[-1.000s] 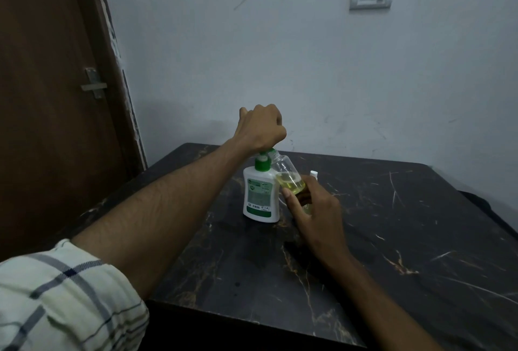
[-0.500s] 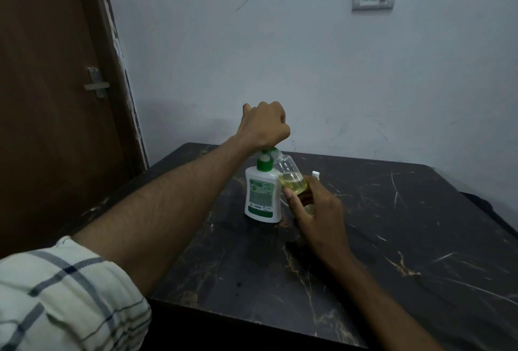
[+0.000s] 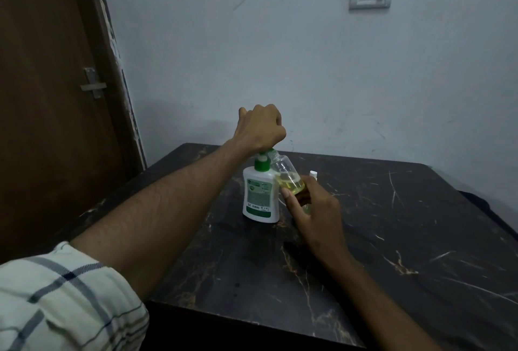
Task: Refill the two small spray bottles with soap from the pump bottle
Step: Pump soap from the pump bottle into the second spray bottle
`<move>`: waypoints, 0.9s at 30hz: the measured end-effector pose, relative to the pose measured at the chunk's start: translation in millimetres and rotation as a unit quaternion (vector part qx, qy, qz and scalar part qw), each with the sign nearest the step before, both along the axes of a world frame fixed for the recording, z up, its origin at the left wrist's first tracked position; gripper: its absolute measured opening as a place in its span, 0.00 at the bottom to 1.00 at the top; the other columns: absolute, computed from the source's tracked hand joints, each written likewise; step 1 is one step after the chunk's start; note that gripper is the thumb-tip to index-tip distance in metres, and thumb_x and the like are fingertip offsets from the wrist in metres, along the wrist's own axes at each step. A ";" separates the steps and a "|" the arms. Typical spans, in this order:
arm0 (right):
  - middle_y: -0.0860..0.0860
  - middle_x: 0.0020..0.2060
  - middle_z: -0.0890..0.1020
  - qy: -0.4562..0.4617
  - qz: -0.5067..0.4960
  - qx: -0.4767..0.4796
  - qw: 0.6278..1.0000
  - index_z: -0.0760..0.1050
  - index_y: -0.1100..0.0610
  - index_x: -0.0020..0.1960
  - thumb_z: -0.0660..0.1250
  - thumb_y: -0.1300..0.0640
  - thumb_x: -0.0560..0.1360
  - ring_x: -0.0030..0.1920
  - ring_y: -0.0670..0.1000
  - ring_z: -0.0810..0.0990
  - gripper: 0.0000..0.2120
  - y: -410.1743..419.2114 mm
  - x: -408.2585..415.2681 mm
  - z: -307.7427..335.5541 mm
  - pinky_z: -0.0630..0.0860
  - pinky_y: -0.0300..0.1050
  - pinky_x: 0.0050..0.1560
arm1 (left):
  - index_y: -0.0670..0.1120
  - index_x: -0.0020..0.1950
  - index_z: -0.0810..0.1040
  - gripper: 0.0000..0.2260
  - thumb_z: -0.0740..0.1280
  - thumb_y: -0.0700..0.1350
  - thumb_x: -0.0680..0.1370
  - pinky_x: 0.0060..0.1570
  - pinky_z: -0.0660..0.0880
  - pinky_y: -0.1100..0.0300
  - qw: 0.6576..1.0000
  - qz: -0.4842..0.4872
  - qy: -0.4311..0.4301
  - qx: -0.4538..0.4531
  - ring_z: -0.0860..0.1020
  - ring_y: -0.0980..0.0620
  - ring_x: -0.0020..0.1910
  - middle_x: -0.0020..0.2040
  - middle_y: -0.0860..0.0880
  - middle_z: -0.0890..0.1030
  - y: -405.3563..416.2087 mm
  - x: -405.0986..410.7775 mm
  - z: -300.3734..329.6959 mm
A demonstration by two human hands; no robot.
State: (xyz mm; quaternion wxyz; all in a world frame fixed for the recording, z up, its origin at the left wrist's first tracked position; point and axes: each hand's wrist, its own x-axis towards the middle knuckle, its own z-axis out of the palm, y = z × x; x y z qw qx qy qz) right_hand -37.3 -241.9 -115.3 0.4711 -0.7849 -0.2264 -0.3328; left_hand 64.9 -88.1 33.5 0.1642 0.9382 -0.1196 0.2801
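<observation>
Pump bottle (image 3: 260, 196) green-white label unreadable, right hand (image 3: 314, 210) holding spray bottle (image 3: 286, 174)

pump bottle (image 3: 260, 196) white, green collar | spray bottle (image 3: 286, 172) clear, yellow soap | table (image 3: 392, 224) black, tan-veined | sleeve (image 3: 61, 300) cream, blue-checked

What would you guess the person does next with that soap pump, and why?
Probably another press of the pump. The left hand sits curled over the pump bottle top, while the right hand holds the small spray bottle tilted with its mouth up at the nozzle. It shows yellowish soap only in its lower part, so it seems not yet full.
</observation>
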 end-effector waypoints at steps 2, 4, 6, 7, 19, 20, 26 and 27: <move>0.38 0.47 0.80 0.000 0.002 0.003 1.000 0.76 0.47 0.59 0.68 0.45 0.81 0.49 0.36 0.81 0.10 -0.2 -0.8 0.6 0.75 0.27 0.44 | 0.42 0.44 0.85 0.11 0.64 0.42 0.70 0.57 0.63 0.47 1.000 -0.001 -0.005 0.011 0.82 0.45 0.43 0.43 0.47 0.87 -0.8 -0.5 2.3; 0.38 0.47 0.80 -0.001 0.003 0.005 1.000 0.77 0.49 0.60 0.68 0.45 0.81 0.49 0.35 0.80 0.11 -0.6 -1.5 0.7 0.74 0.26 0.45 | 0.41 0.44 0.85 0.12 0.63 0.43 0.70 0.56 0.62 0.47 1.000 -0.001 -0.007 0.017 0.82 0.44 0.44 0.43 0.46 0.87 -1.8 0.1 3.6; 0.36 0.47 0.79 -0.002 0.004 0.004 1.000 0.76 0.47 0.60 0.68 0.45 0.81 0.49 0.36 0.80 0.10 -0.5 -1.6 0.3 0.74 0.26 0.45 | 0.41 0.44 0.85 0.14 0.62 0.44 0.68 0.57 0.63 0.47 1.000 0.003 -0.005 0.016 0.82 0.44 0.44 0.43 0.46 0.87 -2.1 0.9 2.3; 0.36 0.47 0.79 -0.001 0.005 0.003 1.000 0.76 0.46 0.59 0.68 0.45 0.81 0.49 0.36 0.81 0.09 -0.6 -1.8 0.7 0.75 0.27 0.44 | 0.41 0.43 0.85 0.15 0.61 0.44 0.67 0.57 0.64 0.46 1.000 0.004 -0.002 0.011 0.82 0.43 0.44 0.43 0.46 0.87 -2.0 0.8 1.3; 0.33 0.45 0.78 -0.008 0.003 0.002 1.000 0.74 0.44 0.58 0.68 0.46 0.81 0.49 0.36 0.80 0.08 -0.5 -2.2 1.1 0.75 0.27 0.44 | 0.42 0.44 0.85 0.14 0.62 0.44 0.68 0.57 0.63 0.47 1.000 0.007 0.003 0.013 0.82 0.43 0.44 0.43 0.46 0.87 -1.9 0.1 1.5; 0.33 0.46 0.78 -0.008 0.003 0.002 1.000 0.74 0.44 0.58 0.68 0.46 0.81 0.49 0.36 0.80 0.08 -0.6 -2.3 1.6 0.75 0.27 0.44 | 0.42 0.44 0.85 0.12 0.63 0.43 0.69 0.57 0.63 0.47 1.000 0.006 0.002 0.019 0.82 0.43 0.44 0.42 0.46 0.86 -1.8 0.2 2.1; 0.36 0.45 0.79 -0.009 0.001 -0.002 1.000 0.74 0.44 0.58 0.67 0.44 0.82 0.49 0.38 0.81 0.08 -0.8 0.3 -0.8 0.76 0.29 0.44 | 0.43 0.43 0.84 0.11 0.63 0.42 0.69 0.61 0.65 0.45 1.000 0.003 0.006 0.019 0.82 0.44 0.43 0.42 0.47 0.86 -2.2 -2.4 2.9; 0.36 0.45 0.79 -0.010 0.001 -0.001 1.000 0.75 0.45 0.59 0.67 0.45 0.82 0.49 0.38 0.81 0.08 -1.1 0.3 -0.7 0.77 0.30 0.44 | 0.43 0.43 0.84 0.12 0.62 0.42 0.68 0.61 0.65 0.45 1.000 0.002 0.009 0.019 0.82 0.44 0.43 0.42 0.47 0.86 -2.6 -3.1 2.6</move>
